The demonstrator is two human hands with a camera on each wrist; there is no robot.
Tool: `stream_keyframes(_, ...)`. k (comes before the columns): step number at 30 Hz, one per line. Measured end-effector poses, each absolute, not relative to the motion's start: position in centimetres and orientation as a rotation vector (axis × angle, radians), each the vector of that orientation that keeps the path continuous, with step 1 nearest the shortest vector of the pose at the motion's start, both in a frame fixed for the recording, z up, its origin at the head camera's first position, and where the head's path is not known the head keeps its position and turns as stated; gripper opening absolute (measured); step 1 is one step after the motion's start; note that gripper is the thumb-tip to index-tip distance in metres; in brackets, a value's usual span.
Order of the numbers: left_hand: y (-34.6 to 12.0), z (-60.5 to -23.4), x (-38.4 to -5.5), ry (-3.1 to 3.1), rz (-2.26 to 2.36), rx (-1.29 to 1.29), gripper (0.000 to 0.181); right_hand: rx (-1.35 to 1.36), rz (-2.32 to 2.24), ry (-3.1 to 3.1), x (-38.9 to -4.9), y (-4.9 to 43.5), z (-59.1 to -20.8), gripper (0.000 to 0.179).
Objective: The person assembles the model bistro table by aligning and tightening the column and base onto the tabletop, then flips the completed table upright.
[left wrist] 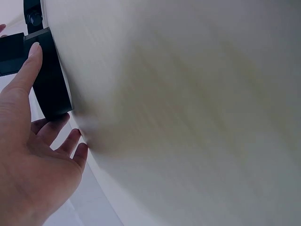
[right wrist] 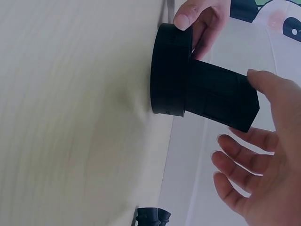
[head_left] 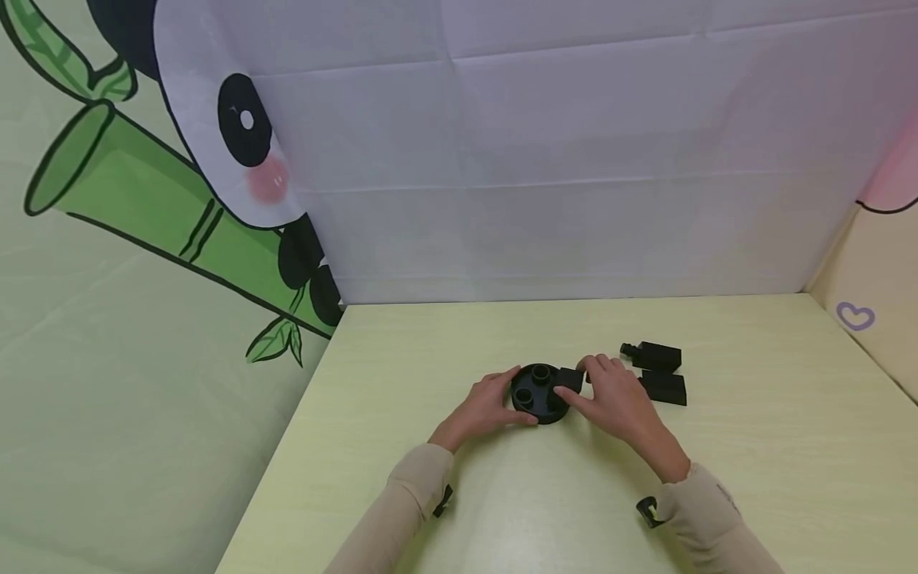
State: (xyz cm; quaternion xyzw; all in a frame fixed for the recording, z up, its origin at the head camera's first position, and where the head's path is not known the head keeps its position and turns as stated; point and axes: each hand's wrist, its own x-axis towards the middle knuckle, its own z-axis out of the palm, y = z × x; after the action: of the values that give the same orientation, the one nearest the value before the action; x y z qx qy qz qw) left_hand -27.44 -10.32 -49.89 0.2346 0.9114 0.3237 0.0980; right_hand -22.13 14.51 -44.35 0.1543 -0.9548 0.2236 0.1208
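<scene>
On the table, my left hand (head_left: 484,405) holds a round black base (head_left: 543,408) by its rim, thumb on the near side and fingers round the far side. Two raised round sockets show on its top. My right hand (head_left: 620,404) pinches the outer end of a black angular block (right wrist: 221,94) between thumb and index finger. The block's other end meets the base's top face in the right wrist view; whether it is seated in a socket is hidden. The left wrist view shows my left thumb along the side of the base (left wrist: 52,84).
Two more black blocks lie right of my right hand: one with a ridged neck (head_left: 656,356), the other (head_left: 664,388) nearer, its left end behind the hand. A white cloth wall (head_left: 574,239) stands along the table's back edge, a printed green panel at left.
</scene>
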Motion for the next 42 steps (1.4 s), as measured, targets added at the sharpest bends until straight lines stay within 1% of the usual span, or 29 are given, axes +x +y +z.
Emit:
stream_keyframes(4,-10.5,-50.0,-27.4,2.707,0.944,0.704,0.099,0.45,0.674,-2.774,-21.9,14.5,-44.7,0.051)
stream_keyframes(9,-10.6,-50.0,-27.3,2.708,0.953,0.703,0.099,0.455,0.664,-2.744,-21.7,14.4,-45.0,0.044)
stream_keyframes(14,-10.6,-50.0,-27.2,2.699,0.962,0.711,0.098,0.415,0.626,-2.709,-21.4,14.0,-45.0,0.046)
stream_keyframes(20,-10.6,-50.1,-27.4,2.708,0.941,0.721,0.098,0.393,0.575,-2.679,-21.1,13.5,-44.6,0.039)
stream_keyframes(29,-10.6,-50.0,-27.4,2.703,0.942,0.717,0.097,0.357,0.478,-2.672,-21.1,13.2,-45.0,0.048)
stream_keyframes(37,-10.5,-50.1,-27.5,2.704,0.949,0.707,0.096,0.365,0.436,-2.611,-21.2,13.1,-45.0,0.048)
stream_keyframes(42,-10.5,-50.1,-27.3,2.705,0.948,0.703,0.097,0.317,0.561,-2.681,-21.0,13.7,-45.1,0.048)
